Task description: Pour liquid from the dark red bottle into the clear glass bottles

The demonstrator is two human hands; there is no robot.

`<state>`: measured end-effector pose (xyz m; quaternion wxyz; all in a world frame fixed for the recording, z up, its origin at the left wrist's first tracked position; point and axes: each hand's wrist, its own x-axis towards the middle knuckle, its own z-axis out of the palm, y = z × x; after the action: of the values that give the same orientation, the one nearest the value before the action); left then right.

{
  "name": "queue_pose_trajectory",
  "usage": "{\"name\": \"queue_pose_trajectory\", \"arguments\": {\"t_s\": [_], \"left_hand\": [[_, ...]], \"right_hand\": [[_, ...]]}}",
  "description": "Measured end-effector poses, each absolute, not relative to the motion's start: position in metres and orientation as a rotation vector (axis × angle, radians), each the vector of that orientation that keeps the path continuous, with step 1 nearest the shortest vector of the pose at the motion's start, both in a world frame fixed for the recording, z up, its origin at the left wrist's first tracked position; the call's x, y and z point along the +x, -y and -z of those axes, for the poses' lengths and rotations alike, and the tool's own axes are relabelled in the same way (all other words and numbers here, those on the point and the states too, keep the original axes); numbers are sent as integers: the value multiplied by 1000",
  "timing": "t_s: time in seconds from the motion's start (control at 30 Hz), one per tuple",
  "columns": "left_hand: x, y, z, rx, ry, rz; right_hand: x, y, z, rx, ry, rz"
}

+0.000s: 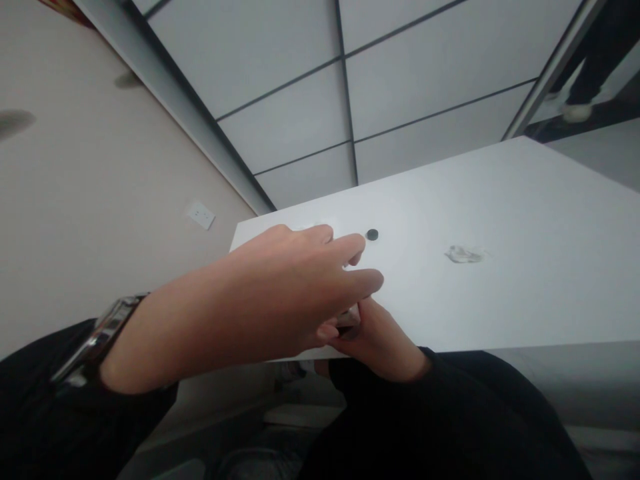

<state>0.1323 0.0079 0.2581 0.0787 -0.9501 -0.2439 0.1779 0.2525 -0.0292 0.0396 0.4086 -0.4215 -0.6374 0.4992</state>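
Observation:
My left hand (280, 293), with a metal watch (95, 340) on its wrist, reaches from the lower left over the near edge of a white table (525, 293). Its fingers are stretched out toward a small black round disc (372, 234) lying just beyond the fingertips. My right hand (380, 340) sits under it at the table's edge. Its fingers are closed on a small dark thing (347, 325) that I cannot make out, and the left hand mostly hides it. Both arms wear black sleeves.
A crumpled bit of clear plastic (464, 254) lies on the table to the right. A beige wall with a white outlet plate (201, 215) is at the left. Another person's legs (585, 73) show at the top right, beyond a metal rail.

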Motion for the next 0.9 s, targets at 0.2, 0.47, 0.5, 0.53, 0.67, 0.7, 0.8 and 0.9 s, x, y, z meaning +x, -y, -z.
{"name": "queue_pose_trajectory", "arguments": {"t_s": [0.2, 0.47, 0.5, 0.53, 0.67, 0.7, 0.8, 0.9], "left_hand": [[134, -8, -260, -2854, 740, -535], [134, -7, -259, -2836, 730, -546], [134, -7, -259, -2838, 730, -544], [134, -7, -260, -2839, 731, -541], [135, -7, -260, -2845, 737, -550], [135, -7, -260, -2845, 738, -554], [136, -8, -261, -2845, 733, -558], [137, -8, -261, -2840, 734, -559]], "right_hand": [[253, 30, -38, -1056, 1619, -1225], [252, 30, -39, -1050, 1612, -1227], [252, 30, -39, -1048, 1611, -1227], [252, 30, -38, -1046, 1612, -1221], [252, 29, -35, -1045, 1624, -1200], [252, 29, -35, -1048, 1628, -1205], [252, 30, -35, -1055, 1626, -1215], [251, 30, -34, -1043, 1617, -1206]]}}
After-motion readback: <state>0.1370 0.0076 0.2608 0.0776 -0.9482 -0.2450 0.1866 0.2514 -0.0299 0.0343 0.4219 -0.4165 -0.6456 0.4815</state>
